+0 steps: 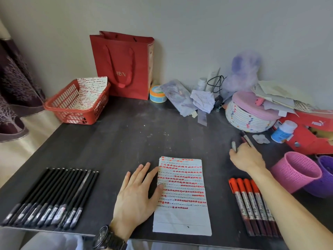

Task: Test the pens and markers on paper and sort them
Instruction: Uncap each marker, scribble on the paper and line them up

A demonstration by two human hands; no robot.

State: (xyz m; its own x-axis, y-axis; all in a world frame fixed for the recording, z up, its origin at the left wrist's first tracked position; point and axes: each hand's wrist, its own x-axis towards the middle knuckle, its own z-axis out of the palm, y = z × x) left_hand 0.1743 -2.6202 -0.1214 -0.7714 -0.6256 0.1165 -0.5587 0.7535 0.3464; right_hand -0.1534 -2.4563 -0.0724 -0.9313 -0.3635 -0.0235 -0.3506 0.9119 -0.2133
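Dark matte tabletop point(126, 138) against a pale bare wall point(198, 33). Flat on it, palm down, fingers straight and spread: left hand point(138, 192), black wristwatch point(108, 239) at the wrist. Thumb and forefinger resting on the left edge of a white lined sheet of paper point(182, 195), covered most of the way down in rows of short red strokes.

Extended past the sheet's far right corner: right hand point(246, 157), seen from the back. Fingers curled down over a few loose dark pens point(247, 138), with a grey pen point(233, 146) sticking out beside the forefinger. Impossible to tell whether gripped or merely touched.

Partly under the right forearm, near the table's front edge: four red-capped markers point(252, 204) side by side, caps pointing away. Just right of those, tipped on their sides and close together: a pink perforated plastic cup point(295, 172) and a purple perforated plastic cup point(324, 177).

Well to the left of the paper: a tight row of black pens point(52, 197), parallel and slanting.

Further back on the left: a red plastic lattice basket point(72, 112) holding another sheet marked with red dashes point(90, 91). Beside it, upright against the wall: a red paper gift bag point(124, 65).

Back right: a white coiled-rope basket with a pink lid point(250, 118), a white bottle with a blue label point(282, 131), a red cardboard shoebox point(310, 134).
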